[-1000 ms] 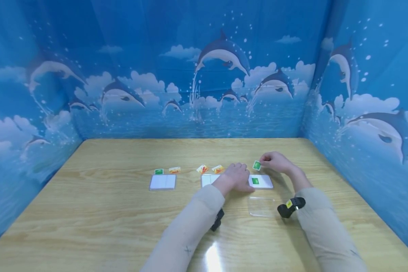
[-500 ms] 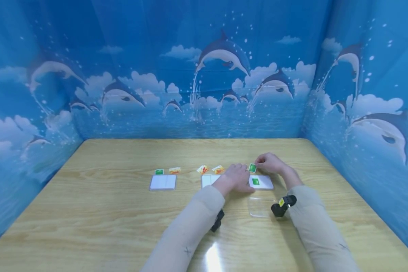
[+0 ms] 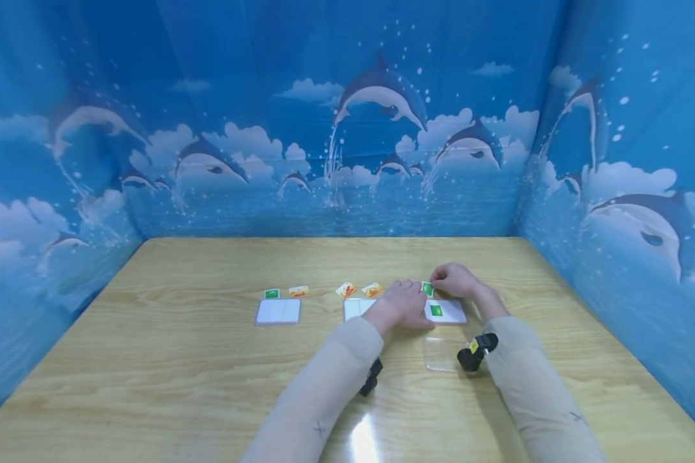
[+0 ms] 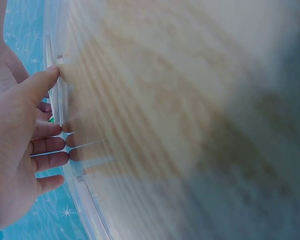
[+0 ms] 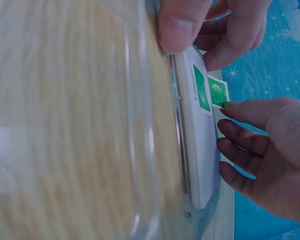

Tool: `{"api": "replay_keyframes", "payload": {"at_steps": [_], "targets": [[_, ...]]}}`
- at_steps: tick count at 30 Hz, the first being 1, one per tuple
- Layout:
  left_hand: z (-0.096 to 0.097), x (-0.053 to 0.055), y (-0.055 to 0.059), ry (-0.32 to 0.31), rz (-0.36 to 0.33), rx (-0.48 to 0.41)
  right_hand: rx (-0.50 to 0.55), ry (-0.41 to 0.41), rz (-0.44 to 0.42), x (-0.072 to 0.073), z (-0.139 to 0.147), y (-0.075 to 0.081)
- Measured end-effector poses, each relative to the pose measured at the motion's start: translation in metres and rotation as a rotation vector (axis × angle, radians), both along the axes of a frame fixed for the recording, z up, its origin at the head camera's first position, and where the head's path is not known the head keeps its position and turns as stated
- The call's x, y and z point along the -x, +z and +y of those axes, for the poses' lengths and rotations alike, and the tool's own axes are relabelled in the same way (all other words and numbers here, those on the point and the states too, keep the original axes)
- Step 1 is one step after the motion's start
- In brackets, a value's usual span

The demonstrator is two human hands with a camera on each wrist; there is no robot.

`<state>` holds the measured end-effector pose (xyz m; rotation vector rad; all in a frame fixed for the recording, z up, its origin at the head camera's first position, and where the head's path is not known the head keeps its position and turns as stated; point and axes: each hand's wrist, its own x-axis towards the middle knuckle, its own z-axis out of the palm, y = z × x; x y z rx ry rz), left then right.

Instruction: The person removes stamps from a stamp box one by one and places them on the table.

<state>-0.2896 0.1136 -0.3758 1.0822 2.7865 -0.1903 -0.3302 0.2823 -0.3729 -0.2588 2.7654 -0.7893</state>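
In the head view, my left hand (image 3: 404,303) lies across the left end of the right-hand clear plastic case (image 3: 453,311). Its thumb is on the near side and its fingers on the far side, gripping the case. A green stamp (image 5: 201,90) lies on the white insert inside. Just beyond the far edge, my right hand (image 3: 456,281) pinches a second green stamp (image 5: 218,92) with scalloped edges at thumb and fingertip. That stamp's left part sits close to the left fingers. Part of the case is hidden under the left hand.
A clear lid (image 3: 440,355) lies nearer me. The middle case (image 3: 356,307) is partly covered by my left hand; the left case (image 3: 278,311) has a white insert. Orange stamps (image 3: 345,290) and a green stamp (image 3: 272,293) lie behind these cases.
My right hand has moved left with the pinched green stamp, bringing it closer to the left fingers. My left hand has stayed in place on the case.
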Motion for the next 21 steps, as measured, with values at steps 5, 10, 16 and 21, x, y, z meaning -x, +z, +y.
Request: {"api": "replay_keyframes", "payload": {"at_steps": [5, 10, 16, 21], "targets": [[0.001, 0.001, -0.001, 0.005, 0.001, -0.003, -0.002, -0.005, 0.001, 0.001, 0.000, 0.000], [0.001, 0.001, -0.001, 0.009, 0.004, -0.002, -0.007, -0.005, 0.012, 0.001, 0.003, 0.000], [0.002, 0.001, -0.002, 0.011, 0.015, 0.009, 0.010, 0.006, 0.052, -0.003, 0.011, 0.000], [0.002, 0.002, -0.002, 0.010, 0.011, 0.006, 0.038, -0.024, 0.032, -0.009, 0.016, 0.004]]}}
